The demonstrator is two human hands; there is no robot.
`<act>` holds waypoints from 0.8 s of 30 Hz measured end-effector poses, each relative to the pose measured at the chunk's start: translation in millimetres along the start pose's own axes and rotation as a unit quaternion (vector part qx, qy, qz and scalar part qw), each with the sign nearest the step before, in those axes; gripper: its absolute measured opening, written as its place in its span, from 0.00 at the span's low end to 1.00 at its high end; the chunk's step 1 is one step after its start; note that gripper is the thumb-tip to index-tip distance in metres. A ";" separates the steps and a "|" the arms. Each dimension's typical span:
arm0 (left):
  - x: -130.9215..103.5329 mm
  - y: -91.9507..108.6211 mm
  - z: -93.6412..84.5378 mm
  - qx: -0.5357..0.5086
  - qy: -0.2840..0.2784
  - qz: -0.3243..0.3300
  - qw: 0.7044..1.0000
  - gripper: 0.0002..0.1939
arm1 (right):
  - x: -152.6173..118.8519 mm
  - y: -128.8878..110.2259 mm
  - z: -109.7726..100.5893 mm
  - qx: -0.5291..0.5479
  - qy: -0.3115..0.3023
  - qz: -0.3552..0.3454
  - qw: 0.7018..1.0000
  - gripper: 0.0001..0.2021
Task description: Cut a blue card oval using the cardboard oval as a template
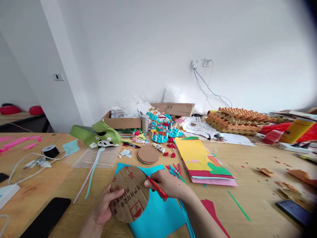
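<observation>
A round cardboard disc [130,195] printed with dark and red characters lies over a sheet of blue paper [163,215]. My left hand [107,201] grips the disc at its left edge, thumb on top and the other fingers mostly hidden. In my right hand [164,185] is a red pen [157,187], slanted so its dark tip meets the disc's upper right edge by the blue paper. Beyond the sheet rests a small stack of plain cardboard discs [148,154], with a white glue bottle [158,147] close by.
Coloured paper sheets [195,153] are stacked to the right, near paper strips [177,172]. A green panda-patterned felt piece [99,135] stands left. Finished-looking blue crafts [159,137], a cardboard box [122,123] and egg trays [232,122] line the back. A black phone [47,216] lies front left.
</observation>
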State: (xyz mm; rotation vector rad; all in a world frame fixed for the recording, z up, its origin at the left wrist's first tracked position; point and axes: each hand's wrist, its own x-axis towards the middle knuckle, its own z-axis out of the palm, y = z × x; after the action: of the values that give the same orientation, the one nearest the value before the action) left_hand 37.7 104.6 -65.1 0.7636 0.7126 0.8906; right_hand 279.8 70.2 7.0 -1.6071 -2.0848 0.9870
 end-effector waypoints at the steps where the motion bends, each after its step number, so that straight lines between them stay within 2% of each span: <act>1: 0.1 -0.1 -0.6 0.001 0.002 0.000 1.000 0.35 | 0.6 0.7 0.9 -0.006 0.013 -0.006 1.000 0.30; 4: 0.3 -0.4 -2.5 0.003 0.009 -0.003 1.000 0.34 | 1.2 1.5 2.1 -0.015 0.031 -0.014 0.999 0.30; 11: 1.6 -1.0 -6.0 -0.013 0.019 0.000 1.000 0.34 | -4.4 -1.1 -4.7 0.004 -0.039 -0.015 0.999 0.30; 24: 0.6 0.9 -4.1 -0.001 0.029 -0.007 1.000 0.36 | -9.1 -3.3 -11.6 0.055 -0.091 0.010 0.994 0.33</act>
State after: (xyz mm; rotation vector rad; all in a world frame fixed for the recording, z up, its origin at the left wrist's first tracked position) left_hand 34.3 106.7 -66.7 0.7331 0.7672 0.9043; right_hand 287.5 65.0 18.8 -1.5365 -2.0913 1.2754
